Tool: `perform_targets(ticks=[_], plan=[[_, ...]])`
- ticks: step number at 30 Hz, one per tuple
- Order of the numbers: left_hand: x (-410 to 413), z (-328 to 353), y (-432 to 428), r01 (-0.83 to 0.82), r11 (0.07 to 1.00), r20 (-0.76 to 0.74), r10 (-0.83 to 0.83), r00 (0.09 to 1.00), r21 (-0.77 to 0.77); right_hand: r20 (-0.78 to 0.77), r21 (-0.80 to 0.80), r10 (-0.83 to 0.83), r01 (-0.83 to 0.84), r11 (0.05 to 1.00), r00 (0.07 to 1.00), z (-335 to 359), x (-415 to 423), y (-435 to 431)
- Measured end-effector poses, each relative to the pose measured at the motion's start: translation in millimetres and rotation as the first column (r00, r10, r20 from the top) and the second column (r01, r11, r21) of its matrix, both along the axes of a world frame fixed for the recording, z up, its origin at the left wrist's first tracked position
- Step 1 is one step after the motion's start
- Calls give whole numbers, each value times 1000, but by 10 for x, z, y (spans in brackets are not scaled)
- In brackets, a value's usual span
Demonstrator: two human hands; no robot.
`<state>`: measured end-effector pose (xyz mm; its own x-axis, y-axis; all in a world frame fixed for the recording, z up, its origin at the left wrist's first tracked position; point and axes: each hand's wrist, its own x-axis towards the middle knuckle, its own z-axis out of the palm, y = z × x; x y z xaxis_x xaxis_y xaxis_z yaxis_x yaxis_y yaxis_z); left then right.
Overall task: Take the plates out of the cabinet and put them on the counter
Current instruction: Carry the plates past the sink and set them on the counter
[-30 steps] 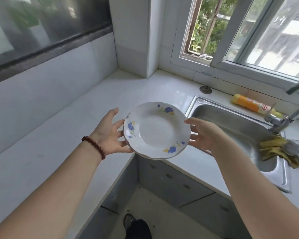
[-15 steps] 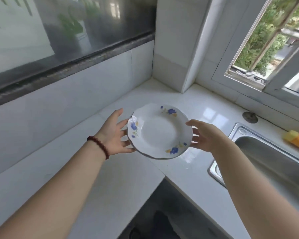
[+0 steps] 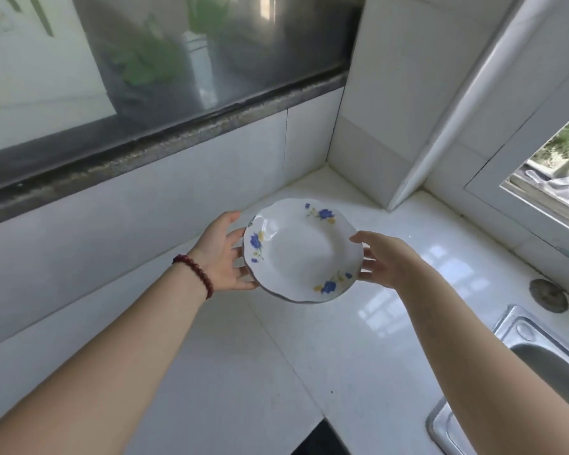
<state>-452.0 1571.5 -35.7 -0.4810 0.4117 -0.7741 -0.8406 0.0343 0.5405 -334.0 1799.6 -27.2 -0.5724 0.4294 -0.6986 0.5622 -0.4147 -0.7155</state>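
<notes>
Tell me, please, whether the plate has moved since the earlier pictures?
Yes. The plate has travelled away from the sink towards the counter's inner corner.

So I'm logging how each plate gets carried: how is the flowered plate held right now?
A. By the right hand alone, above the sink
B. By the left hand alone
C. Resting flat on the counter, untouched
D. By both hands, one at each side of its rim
D: the left hand and the right hand each grip an opposite side of the plate, which is held above the counter corner.
</notes>
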Motion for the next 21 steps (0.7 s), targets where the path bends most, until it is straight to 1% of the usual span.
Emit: perform_targets(ticks=[4,11,21], plan=[[-260,-137,227,-24,1000,16,25,1000,-16,26,1,31,-31,1000,999,-163,-339,217],[-637,-341,622,-46,998,47,49,998,-53,69,9,36,-37,999,997,-433,-832,560],[-1067,-568,973,-78,991,53,84,995,-107,69,23,5,-7,1000,998,-638,-1315,851]])
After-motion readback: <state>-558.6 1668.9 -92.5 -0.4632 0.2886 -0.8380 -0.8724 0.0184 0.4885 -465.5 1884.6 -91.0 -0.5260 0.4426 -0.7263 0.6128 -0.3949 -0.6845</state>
